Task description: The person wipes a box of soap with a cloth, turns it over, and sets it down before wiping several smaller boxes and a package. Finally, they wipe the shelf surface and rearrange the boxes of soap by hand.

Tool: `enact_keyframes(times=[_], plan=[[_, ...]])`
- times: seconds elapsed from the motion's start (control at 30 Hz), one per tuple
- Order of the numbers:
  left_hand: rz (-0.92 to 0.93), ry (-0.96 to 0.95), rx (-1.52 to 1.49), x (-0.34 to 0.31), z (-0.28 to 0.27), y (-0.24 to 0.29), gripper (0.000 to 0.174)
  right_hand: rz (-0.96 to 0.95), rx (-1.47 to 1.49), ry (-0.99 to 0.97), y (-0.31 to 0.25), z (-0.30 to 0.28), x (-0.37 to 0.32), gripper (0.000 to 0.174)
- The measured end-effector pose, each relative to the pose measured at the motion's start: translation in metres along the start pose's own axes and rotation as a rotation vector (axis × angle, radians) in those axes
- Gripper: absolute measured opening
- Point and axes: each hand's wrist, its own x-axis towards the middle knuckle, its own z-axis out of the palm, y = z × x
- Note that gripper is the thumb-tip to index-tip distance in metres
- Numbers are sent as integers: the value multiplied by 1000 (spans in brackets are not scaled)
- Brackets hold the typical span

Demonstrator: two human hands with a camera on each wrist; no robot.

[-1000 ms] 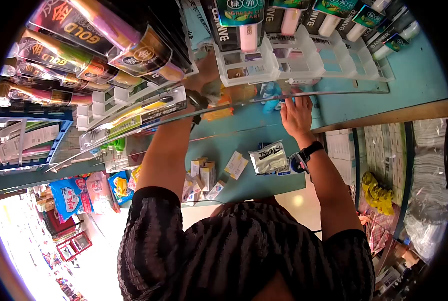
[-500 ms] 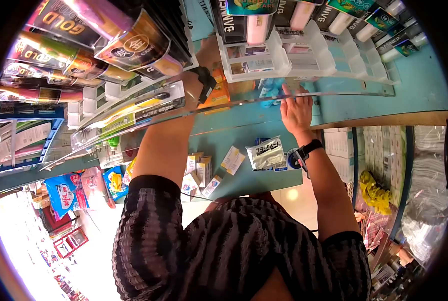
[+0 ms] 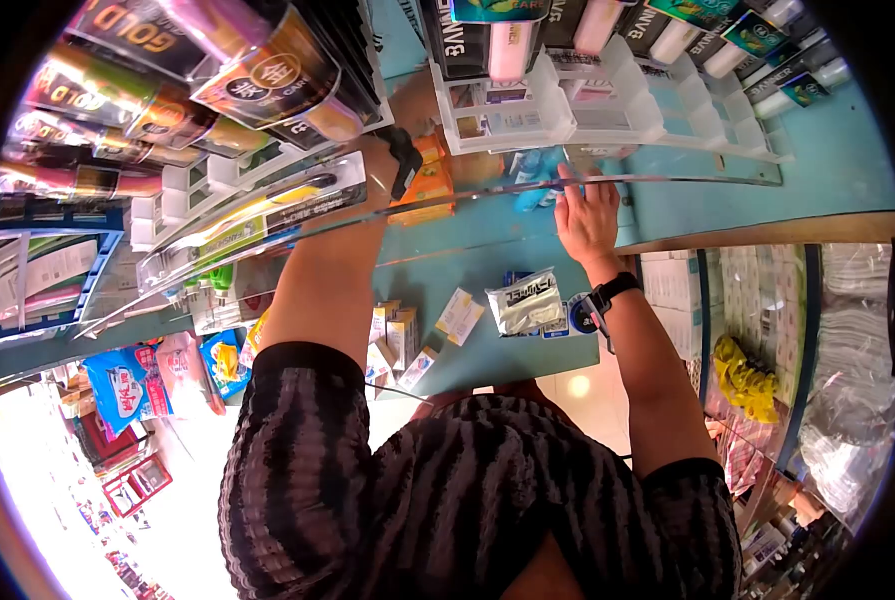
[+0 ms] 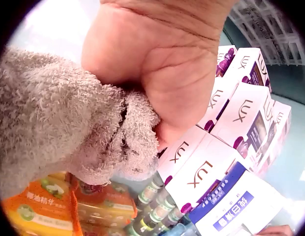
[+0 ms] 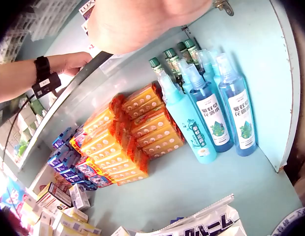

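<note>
My left hand grips a crumpled grey towel in the left wrist view. White LUX soap boxes stand right beside its fingers, and orange soap packs lie below the towel. In the head view that hand is mostly hidden behind the display rack. My right hand lies with its fingers extended at the front edge of the glass shelf. Seen from the right wrist, its palm is above blue spray bottles and stacked orange soap packs.
Plastic racks with carded toothbrushes stand along the back and left. On the lower counter lie a silver packet and small boxes. Shelves with packaged goods stand to the right.
My left forearm has reached farther forward under the rack, then shifted slightly left. The right hand stays at the shelf edge. The head view has shifted slightly.
</note>
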Motion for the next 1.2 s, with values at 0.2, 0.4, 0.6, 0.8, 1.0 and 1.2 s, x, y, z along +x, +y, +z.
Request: enact_keyframes(times=[0.2, 0.4, 0.6, 0.8, 1.0, 1.2], plan=[[-6, -122, 3, -29, 1, 1, 46, -9, 27, 14, 2, 3, 0, 42], [-29, -264, -59, -59, 9, 14, 42, -24, 17, 47, 1, 0, -1, 41], [204, 147, -167, -124, 38, 24, 46, -9, 6, 29, -1, -1, -2, 41], [294, 84, -205, -166, 58, 37, 52, -28, 31, 89, -1, 0, -4, 37], [317, 134, -230, -209, 64, 52, 53, -39, 28, 96, 0, 0, -5, 35], [308, 212, -409, -237, 81, 47, 46, -49, 7, 115, 2, 4, -7, 34]])
